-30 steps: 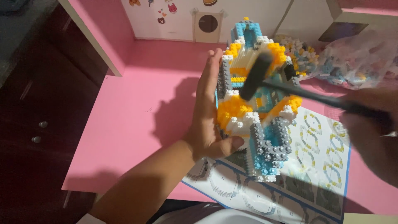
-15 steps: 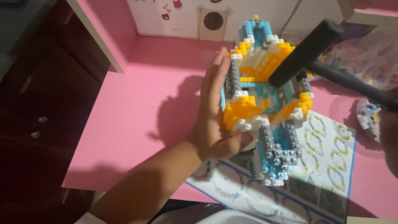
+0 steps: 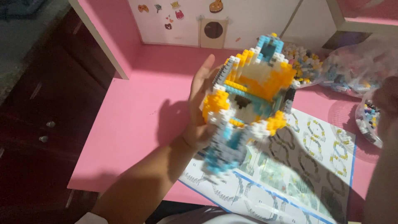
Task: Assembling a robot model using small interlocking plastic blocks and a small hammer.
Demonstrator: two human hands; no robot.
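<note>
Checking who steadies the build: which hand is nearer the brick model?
Left. The left hand presses flat against the brick model; the right hand is off by the bags.

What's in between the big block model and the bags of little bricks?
In the head view, a strip of the pink desk and the top corner of the instruction sheet lie between the block model and the brick bags.
</note>
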